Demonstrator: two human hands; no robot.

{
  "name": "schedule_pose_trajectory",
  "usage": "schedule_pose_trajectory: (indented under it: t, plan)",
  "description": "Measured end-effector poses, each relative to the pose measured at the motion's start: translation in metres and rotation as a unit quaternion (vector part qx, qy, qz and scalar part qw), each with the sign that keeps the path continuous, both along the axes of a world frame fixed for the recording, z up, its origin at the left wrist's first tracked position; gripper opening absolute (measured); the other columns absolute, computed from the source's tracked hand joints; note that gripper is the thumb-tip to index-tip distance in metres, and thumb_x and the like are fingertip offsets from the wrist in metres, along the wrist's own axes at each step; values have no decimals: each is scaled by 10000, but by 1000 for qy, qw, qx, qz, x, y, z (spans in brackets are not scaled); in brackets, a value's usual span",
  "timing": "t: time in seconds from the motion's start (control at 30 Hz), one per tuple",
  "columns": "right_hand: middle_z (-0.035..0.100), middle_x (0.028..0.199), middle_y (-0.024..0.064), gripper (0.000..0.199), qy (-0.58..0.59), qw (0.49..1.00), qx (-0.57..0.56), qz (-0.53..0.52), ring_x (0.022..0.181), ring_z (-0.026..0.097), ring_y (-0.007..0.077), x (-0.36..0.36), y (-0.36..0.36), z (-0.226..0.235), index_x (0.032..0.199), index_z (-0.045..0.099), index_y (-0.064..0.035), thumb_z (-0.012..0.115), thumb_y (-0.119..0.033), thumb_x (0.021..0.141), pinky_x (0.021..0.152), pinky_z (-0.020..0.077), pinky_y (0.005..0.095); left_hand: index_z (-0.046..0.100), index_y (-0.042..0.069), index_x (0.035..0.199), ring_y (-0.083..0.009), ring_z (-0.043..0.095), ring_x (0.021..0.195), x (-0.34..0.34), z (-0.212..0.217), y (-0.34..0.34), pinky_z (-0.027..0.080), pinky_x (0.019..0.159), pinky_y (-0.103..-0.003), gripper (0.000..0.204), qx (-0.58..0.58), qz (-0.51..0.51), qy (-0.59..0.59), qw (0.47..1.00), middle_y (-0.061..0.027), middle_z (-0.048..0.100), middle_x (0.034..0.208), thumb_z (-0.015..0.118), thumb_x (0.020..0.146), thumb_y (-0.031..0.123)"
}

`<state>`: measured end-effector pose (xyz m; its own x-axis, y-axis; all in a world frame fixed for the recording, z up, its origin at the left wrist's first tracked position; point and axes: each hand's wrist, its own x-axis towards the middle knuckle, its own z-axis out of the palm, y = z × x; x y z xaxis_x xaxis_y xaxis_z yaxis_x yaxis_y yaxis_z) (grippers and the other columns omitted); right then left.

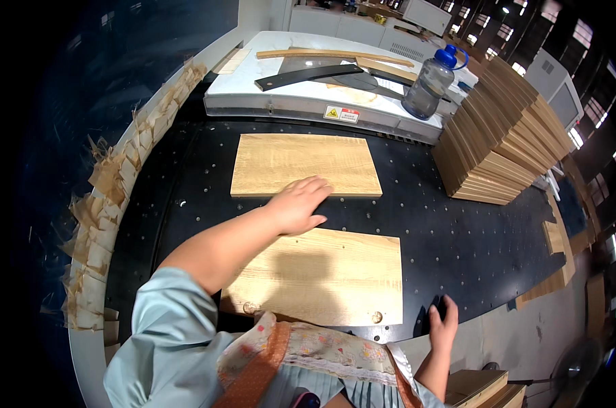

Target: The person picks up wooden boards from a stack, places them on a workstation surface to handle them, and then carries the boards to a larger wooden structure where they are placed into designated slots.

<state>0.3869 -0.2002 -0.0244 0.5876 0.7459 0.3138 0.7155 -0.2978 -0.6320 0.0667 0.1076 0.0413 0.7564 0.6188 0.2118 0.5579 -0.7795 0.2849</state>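
Note:
Two light wood-grain boards lie flat on a black table. My left hand (299, 205) reaches across the gap between them, its fingers stretched out over the near edge of the far board (301, 160). Closer to my body is the near board (335, 279), with round holes close to its front corners and a shadow across its middle. At the table's front edge, right of the near board, my right hand (444, 328) is held with fingers apart and nothing in it.
A tall stack of boards (498, 143) stands at the right. Behind the table, a white machine top (246, 85) carries wood strips, a black bar (308, 76) and a blue-lidded water bottle (427, 88). Torn tape lines the left frame (107, 204). More boards (478, 387) are low at right.

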Motion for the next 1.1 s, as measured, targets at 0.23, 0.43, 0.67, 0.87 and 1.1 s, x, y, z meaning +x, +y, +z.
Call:
schedule_pose_trajectory:
  t: [0.23,0.43,0.67,0.87,1.1]
  plan:
    - [474,1269,134,394,-139,986,-73,-51,1240,366,331,-38,1,-6,1157,525,-50,577,-176,787,1027,207,501,382,100,1305,-278,281,1307,53,-44,62,231,1052,-488,577,77,11,59,995,-116,338,1388,521,846,421]
    - [445,1304,122,415,-150,978,-126,-70,1257,343,328,-39,10,-5,1203,499,-83,567,-196,809,1026,197,517,336,142,1350,-245,225,1338,33,-47,84,175,1081,-471,559,55,24,84,995,-87,284,1429,440,888,439]
    - [441,1305,125,415,-156,975,-141,-78,1258,344,317,-43,14,1,1210,493,-69,548,-196,820,1029,200,495,328,201,1364,-206,199,1352,-49,-45,129,148,1090,-475,559,31,79,113,990,-28,248,1455,436,882,462]
    - [444,1290,148,411,-182,972,-132,-73,1235,363,324,-41,15,-4,1205,494,-50,535,-211,829,1022,220,471,343,214,1357,-228,214,1347,-121,-30,163,173,1072,-514,547,3,154,166,974,-15,259,1452,507,868,397]
    - [459,1270,154,410,-209,966,-134,-77,1209,382,335,-41,15,-4,1202,491,-42,524,-232,840,1008,249,461,417,166,1311,-268,281,1313,-93,7,156,218,1038,-562,549,-49,198,241,949,-69,337,1409,599,812,306]
